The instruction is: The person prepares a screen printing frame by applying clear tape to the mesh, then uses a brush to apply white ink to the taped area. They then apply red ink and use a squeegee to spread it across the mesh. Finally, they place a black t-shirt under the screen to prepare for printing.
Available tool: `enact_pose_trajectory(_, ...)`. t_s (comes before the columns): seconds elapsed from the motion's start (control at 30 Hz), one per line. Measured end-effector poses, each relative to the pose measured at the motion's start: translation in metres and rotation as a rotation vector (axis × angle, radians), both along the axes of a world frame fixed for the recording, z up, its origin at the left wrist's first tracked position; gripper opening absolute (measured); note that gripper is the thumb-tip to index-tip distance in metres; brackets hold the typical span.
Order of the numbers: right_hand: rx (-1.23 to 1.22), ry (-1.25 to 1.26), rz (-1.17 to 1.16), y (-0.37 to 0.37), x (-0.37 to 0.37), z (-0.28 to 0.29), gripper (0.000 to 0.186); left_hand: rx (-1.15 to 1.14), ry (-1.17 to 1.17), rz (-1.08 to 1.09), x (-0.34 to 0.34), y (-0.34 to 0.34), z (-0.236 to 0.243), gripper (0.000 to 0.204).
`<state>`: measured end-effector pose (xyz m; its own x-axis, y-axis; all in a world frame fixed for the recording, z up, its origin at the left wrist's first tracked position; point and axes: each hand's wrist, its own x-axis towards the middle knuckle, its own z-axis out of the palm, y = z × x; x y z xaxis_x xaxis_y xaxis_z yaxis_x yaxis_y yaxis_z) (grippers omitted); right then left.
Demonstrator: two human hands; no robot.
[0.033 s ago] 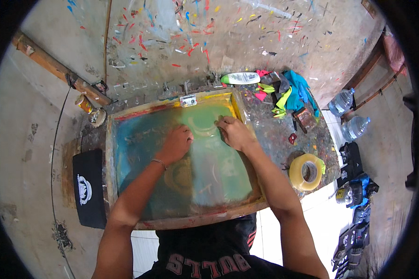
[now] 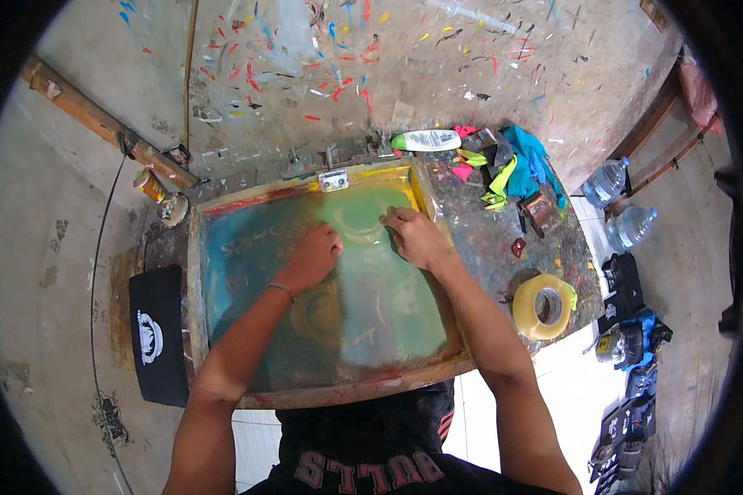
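The screen (image 2: 252, 247) is already lying flat on the counter (image 2: 487, 239). The left hand (image 2: 315, 247) and right hand (image 2: 418, 237) are holding bent fingers over its upper half; whether they're pinching anything, and how much is remaining, I cannot tell.

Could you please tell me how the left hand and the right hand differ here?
The left hand has a thin bracelet at its wrist; the right hand shows none. The left hand is near the middle of the framed screen, while the right hand is nearer its right side. Both hands are curled over the screen; whether either holds something is unclear.
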<state>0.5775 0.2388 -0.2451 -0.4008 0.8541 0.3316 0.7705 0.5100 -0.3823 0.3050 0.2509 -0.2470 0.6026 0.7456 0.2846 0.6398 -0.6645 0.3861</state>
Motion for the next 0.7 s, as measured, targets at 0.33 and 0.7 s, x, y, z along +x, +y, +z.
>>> enact_pose_trajectory(0.33, 0.001, 0.035, -0.099, -0.002, -0.003, -0.004, 0.036, -0.154, -0.104, 0.156, -0.019, -0.004, -0.007, 0.03)
enact_pose_trajectory(0.7, -0.003, -0.022, -0.101, -0.003, -0.005, -0.002, 0.035, 0.039, 0.191, 0.048, -0.018, -0.014, 0.002, 0.026)
